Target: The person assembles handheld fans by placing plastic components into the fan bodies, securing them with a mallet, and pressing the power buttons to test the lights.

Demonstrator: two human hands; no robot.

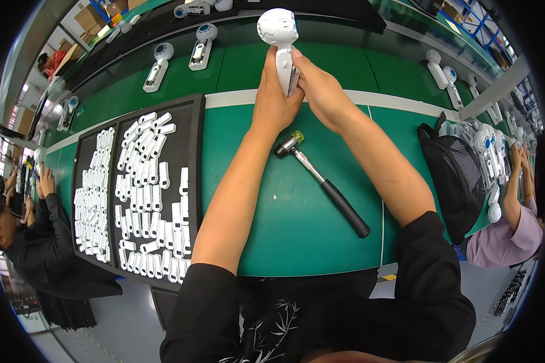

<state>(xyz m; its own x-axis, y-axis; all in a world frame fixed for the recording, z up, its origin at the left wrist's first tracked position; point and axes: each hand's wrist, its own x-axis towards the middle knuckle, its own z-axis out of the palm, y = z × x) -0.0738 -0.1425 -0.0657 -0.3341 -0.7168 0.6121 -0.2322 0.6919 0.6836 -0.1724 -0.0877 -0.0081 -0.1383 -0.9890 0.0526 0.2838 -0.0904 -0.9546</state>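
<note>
At the top middle, both my hands grip a white round-headed handheld device [284, 66], its ball-shaped head up and its handle pointing down. My left hand [275, 100] is wrapped round the handle from the left. From the right, my right hand [323, 88] closes on it too, thumb along the handle. Below the hands, a two-faced mallet [330, 187] lies on the green worktop [266, 242]; its faces are black and yellow-green, its grip black. Left of my arms is a black divided tray [112, 230] filled with many small white parts [144, 196].
Beyond the worktop runs a green conveyor belt [242, 66] with similar white devices [157, 68] on it. A black mesh bag [453, 181] sits at the right, beside more devices. People work at the left [39, 236] and right [508, 236].
</note>
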